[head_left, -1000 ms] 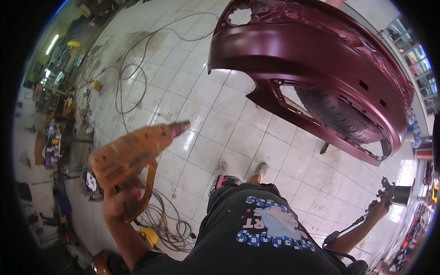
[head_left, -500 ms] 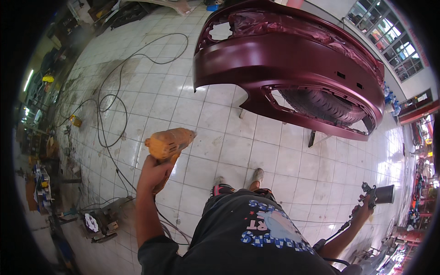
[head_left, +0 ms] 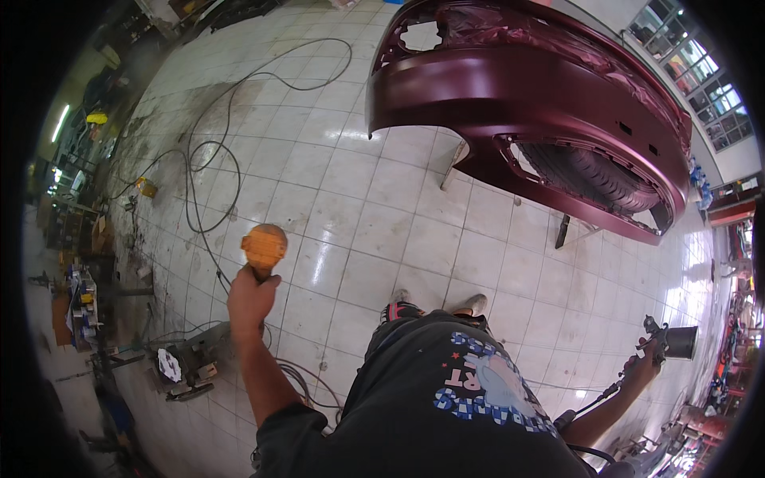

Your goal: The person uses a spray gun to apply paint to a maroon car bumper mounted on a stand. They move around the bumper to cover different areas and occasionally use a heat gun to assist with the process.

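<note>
My left hand (head_left: 253,301) is closed round the handle of an orange heat gun (head_left: 265,245), held out over the tiled floor. The heat gun's rounded end shows and its nozzle is hidden. Far to the right, my right hand (head_left: 651,350) grips a spray gun (head_left: 655,328) with a dark cup (head_left: 681,342) on its side and a hose running back along my forearm. Ahead stands a dark red car bumper (head_left: 478,95), propped up off the floor, apart from both hands. A black tyre (head_left: 594,174) shows through its opening.
A long dark cable (head_left: 191,191) loops across the white tiles (head_left: 358,247) on the left. More hose (head_left: 307,382) coils beside my left side. A machine with a white disc (head_left: 169,364) sits at the lower left. Barred windows (head_left: 701,72) line the right wall.
The heat gun has turned in my left hand's grip, so its nozzle no longer shows. The bumper and floor have shifted rightward in the view. My right hand keeps holding the spray gun.
</note>
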The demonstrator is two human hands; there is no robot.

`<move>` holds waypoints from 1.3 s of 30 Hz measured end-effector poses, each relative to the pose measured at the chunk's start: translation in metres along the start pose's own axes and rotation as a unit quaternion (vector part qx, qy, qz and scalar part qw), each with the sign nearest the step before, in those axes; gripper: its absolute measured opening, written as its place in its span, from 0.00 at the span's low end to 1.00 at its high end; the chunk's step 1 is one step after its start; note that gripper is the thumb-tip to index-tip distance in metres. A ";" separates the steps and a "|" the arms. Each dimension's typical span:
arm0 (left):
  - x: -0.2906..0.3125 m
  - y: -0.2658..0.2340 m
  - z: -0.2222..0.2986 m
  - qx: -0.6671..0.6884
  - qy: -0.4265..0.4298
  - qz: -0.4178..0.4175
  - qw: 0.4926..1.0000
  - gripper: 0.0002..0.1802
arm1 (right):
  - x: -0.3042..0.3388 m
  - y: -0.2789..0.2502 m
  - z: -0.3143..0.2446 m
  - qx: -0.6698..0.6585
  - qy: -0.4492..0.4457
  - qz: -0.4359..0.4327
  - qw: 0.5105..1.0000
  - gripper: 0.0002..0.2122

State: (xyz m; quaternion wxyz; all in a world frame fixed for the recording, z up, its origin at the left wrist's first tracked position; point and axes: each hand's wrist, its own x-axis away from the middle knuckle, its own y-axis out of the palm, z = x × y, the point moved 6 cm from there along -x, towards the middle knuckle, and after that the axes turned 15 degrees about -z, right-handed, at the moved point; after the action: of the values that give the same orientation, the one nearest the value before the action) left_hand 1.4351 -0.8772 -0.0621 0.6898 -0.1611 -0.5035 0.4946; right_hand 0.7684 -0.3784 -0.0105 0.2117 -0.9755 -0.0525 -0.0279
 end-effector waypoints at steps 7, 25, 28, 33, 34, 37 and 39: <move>-0.017 0.000 0.029 0.434 0.205 -0.018 0.877 0.14 | -0.016 0.026 -0.019 -0.009 -0.039 -0.035 0.999 0.17; 0.014 0.051 0.167 0.383 0.302 -0.111 0.866 0.15 | -0.016 -0.021 0.022 -0.034 -0.008 -0.003 0.999 0.16; 0.021 0.063 0.175 0.426 0.324 -0.087 0.840 0.15 | -0.025 -0.025 0.009 -0.028 -0.032 0.006 0.999 0.16; 0.060 0.085 0.225 0.384 0.377 -0.119 0.834 0.14 | -0.042 -0.026 0.000 -0.030 -0.050 -0.008 0.998 0.16; 0.069 0.092 0.236 0.367 0.389 -0.130 0.835 0.14 | -0.044 -0.025 0.003 -0.031 -0.052 -0.020 0.998 0.16; 0.085 0.112 0.262 0.306 0.407 -0.168 0.844 0.11 | -0.051 -0.023 0.009 -0.034 -0.036 -0.027 0.998 0.15; 0.095 0.123 0.279 0.291 0.420 -0.183 0.840 0.11 | -0.055 -0.025 0.017 -0.035 -0.025 -0.035 0.998 0.15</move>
State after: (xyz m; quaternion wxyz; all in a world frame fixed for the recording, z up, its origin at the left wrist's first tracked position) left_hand 1.1330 -0.8175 0.0227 0.9281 -0.0504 -0.0192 0.3683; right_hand 0.7120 -0.3541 -0.0201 0.1754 -0.9802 -0.0912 -0.0132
